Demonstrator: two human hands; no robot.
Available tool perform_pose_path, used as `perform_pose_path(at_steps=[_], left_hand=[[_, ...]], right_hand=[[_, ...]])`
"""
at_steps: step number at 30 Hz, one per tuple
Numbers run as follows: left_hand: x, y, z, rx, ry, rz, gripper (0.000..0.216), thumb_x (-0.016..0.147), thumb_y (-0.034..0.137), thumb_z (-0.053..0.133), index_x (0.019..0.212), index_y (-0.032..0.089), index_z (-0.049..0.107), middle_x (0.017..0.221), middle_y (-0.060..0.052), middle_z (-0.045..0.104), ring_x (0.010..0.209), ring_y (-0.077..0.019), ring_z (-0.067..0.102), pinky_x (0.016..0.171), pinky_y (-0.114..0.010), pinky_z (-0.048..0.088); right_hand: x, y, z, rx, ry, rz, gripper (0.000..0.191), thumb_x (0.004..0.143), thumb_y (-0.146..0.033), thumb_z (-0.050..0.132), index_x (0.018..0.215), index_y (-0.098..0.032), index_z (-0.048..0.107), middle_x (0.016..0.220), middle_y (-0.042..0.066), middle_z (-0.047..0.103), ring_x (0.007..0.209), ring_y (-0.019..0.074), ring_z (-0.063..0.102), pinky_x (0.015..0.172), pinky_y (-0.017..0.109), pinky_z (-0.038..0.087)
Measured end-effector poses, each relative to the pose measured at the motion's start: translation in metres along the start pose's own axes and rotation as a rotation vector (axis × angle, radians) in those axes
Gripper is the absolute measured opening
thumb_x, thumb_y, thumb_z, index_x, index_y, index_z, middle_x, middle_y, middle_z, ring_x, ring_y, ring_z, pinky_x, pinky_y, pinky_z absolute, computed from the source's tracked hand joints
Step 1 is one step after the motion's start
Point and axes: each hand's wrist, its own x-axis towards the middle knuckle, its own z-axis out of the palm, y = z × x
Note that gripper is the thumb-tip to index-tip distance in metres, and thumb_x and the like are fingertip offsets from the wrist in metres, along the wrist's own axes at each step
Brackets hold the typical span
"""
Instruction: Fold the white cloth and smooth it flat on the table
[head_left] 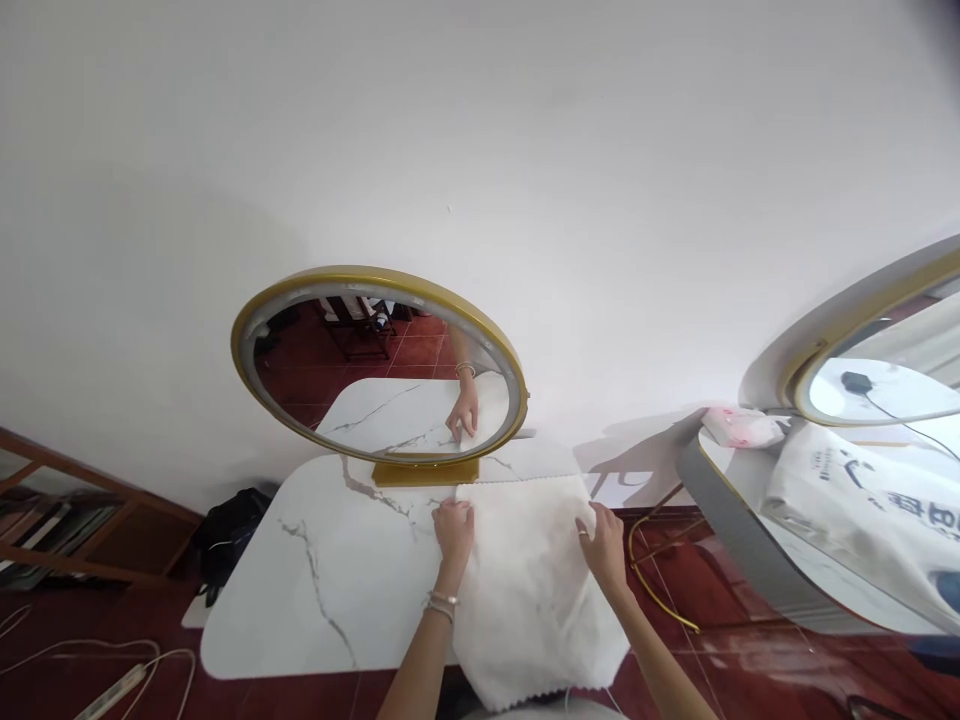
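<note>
two hands: both bare, both at the white cloth [529, 575], one per side edge.
left hand [454, 530]: by the cloth's far left corner, fingers bent, thumb toward the fabric; pinching or just pressing, cannot tell from where i stand.
right hand [602, 543]: on the right edge, about level with the other; thumb and forefinger curved, gap between them; grasping or merely resting, cannot tell.
white cloth: over the right part of the marbled table [300, 610], near end running past the near edge; far and near ends zigzag-cut, far edge fairly straight, soft creases mostly on the right.
pull: equal and light from both sides seems best; fabric probably skews if one side tugs harder.
creases: i'd smooth them with flat fingers, middle outward, rather than yank a corner.
near end: its weight could drag the sheet toward the person, so a steady hold up top looks wise.
bracelets [442, 603]: left wrist; might snag, wrist best lifted clear.
round mirror [382, 365]: gold rim, gold base [425, 473] just beside the far left corner; room looks tight there, small moves advised.
side table [731, 520]: off right, apart; bears printed white fabric [870, 500] and a pink-and-white packet [742, 427], neither touched.
</note>
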Motion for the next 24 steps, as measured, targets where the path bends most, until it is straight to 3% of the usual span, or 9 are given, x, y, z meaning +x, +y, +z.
perform_pose_path(at_steps=[2,5,9,13,16,20,24], left_hand=[[0.012,-0.001,0.003,0.011,0.003,-0.025,0.024,0.077,0.027,0.05,0.08,0.016,0.071,0.097,-0.012,0.064,0.096,-0.0299,0.056,0.084,-0.044,0.045],[0.017,-0.001,0.005,0.003,0.004,-0.001,0.023,0.078,0.024,0.047,0.079,0.016,0.069,0.09,-0.011,0.066,0.092,-0.0274,0.058,0.083,-0.042,0.046],[0.009,0.006,-0.002,-0.042,0.041,0.1,0.033,0.087,0.023,0.035,0.1,0.017,0.065,0.108,-0.01,0.062,0.106,-0.022,0.056,0.096,-0.038,0.044],[0.006,0.018,-0.003,-0.052,0.085,0.189,0.043,0.093,0.029,0.028,0.128,0.013,0.048,0.134,-0.015,0.046,0.125,-0.0225,0.046,0.104,-0.039,0.04],[0.002,0.021,0.013,0.033,0.067,0.274,0.048,0.093,0.029,0.03,0.136,0.009,0.039,0.145,-0.02,0.034,0.135,-0.0274,0.035,0.105,-0.044,0.039],[-0.005,0.016,0.042,0.16,-0.007,0.483,0.05,0.093,0.028,0.032,0.141,0.016,0.034,0.149,-0.014,0.033,0.141,-0.0257,0.021,0.112,-0.048,0.03],[-0.001,0.013,0.055,0.218,0.038,0.457,0.053,0.093,0.03,0.034,0.144,0.015,0.03,0.152,-0.015,0.027,0.142,-0.0262,0.019,0.113,-0.05,0.026]], right_hand=[[0.017,0.006,0.003,-0.059,0.031,0.056,0.049,0.08,-0.047,0.041,0.103,-0.01,0.061,0.108,0.023,0.059,0.104,0.0365,0.051,0.087,0.052,0.041],[0.031,0.012,0.009,-0.1,0.026,0.093,0.037,0.079,-0.043,0.041,0.085,-0.015,0.065,0.089,0.019,0.064,0.089,0.0329,0.057,0.077,0.046,0.043],[0.035,0.016,0.01,-0.056,0.007,0.041,0.032,0.082,-0.038,0.039,0.073,-0.018,0.062,0.073,0.012,0.063,0.071,0.0248,0.059,0.068,0.036,0.045],[0.036,0.01,0.009,-0.029,0.087,-0.016,0.036,0.087,-0.038,0.036,0.094,-0.013,0.061,0.094,0.017,0.062,0.087,0.0266,0.059,0.077,0.039,0.046],[0.03,0.001,0.014,-0.04,0.119,-0.092,0.041,0.088,-0.039,0.037,0.11,-0.01,0.056,0.113,0.021,0.056,0.109,0.0316,0.05,0.091,0.049,0.041],[0.006,-0.02,0.032,-0.052,-0.069,-0.371,0.038,0.092,-0.033,0.036,0.123,-0.019,0.053,0.127,0.014,0.053,0.121,0.026,0.046,0.098,0.044,0.041],[-0.007,-0.055,0.055,-0.22,-0.194,-0.484,0.048,0.094,-0.035,0.035,0.14,-0.023,0.038,0.147,0.012,0.034,0.137,0.0294,0.027,0.106,0.051,0.031]])
